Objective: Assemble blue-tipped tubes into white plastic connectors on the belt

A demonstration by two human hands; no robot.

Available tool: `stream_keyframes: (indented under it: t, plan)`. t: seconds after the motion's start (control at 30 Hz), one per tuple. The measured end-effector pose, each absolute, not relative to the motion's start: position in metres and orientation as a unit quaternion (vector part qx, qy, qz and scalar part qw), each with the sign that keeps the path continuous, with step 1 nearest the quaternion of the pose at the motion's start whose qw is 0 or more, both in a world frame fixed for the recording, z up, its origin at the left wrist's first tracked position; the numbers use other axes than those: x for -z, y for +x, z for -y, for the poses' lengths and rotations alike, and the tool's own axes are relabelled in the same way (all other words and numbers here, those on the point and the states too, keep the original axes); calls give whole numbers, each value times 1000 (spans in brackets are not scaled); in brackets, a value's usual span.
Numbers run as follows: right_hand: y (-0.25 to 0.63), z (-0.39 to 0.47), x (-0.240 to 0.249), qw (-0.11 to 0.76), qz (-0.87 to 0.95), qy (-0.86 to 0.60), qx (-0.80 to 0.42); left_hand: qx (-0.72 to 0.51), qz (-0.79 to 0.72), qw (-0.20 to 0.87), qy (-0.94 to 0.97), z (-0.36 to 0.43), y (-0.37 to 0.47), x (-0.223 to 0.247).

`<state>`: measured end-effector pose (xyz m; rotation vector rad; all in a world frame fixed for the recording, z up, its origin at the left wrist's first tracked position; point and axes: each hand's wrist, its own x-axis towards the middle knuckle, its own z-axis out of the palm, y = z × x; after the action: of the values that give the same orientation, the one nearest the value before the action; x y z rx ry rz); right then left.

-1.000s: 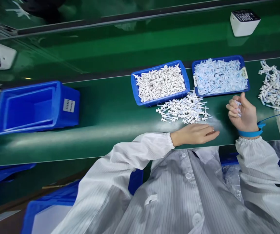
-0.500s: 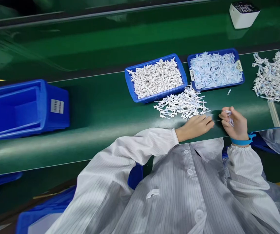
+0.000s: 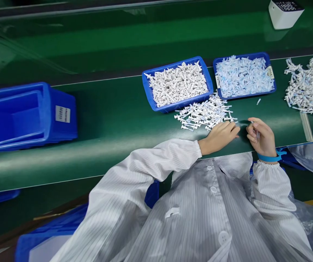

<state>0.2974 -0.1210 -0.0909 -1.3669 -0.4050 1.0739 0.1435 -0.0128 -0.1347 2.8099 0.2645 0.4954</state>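
My left hand is beside a loose pile of small white plastic parts with pale blue ends. Its fingers are bent together; what they pinch, if anything, is too small to make out. A short gap to the right, my right hand is half turned up with curled fingers. Pale bluish plastic caps show inside that hand, and its thumb and forefinger are closed together. Behind the pile a blue bin is heaped with white plastic parts. Beside it, a blue tray is full of pale blue caps.
Stacked blue bins stand at the left on the green work surface. A large heap of uncapped-or-capped white and bluish parts lies at the right. One loose cap rests before the tray. A white box stands at the back.
The view has shifted slightly. My right hand's fingers have curled further inward, so fewer caps show in it. My left hand stays beside the pile with its fingers bent.
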Motion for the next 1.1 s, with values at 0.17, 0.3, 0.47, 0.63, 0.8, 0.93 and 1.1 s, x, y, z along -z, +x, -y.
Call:
stream_keyframes:
  t: [0.17, 0.3, 0.47, 0.63, 0.8, 0.93, 1.1]
  plan:
    - [302, 125, 92, 630, 165, -592, -475, -181, -84, 144, 969, 13, 143, 137]
    - [304, 125, 94, 641, 148, -578, -483, -186, -78, 149, 968, 14, 143, 139]
    - [307, 125, 92, 661, 118, -540, -508, -193, -66, 160, 966, 14, 143, 139]
    - [308, 125, 91, 712, 77, -460, -525, -214, -69, 180, 958, 13, 143, 138]
    - [295, 122, 93, 767, 33, -377, -518, -241, -25, 202, 949, 16, 142, 138]
    - [272, 122, 89, 774, 3, -355, -524, -232, 76, 213, 946, 19, 138, 133]
    - [247, 133, 80, 753, -19, -378, -537, -199, 164, 205, 944, 19, 133, 123]
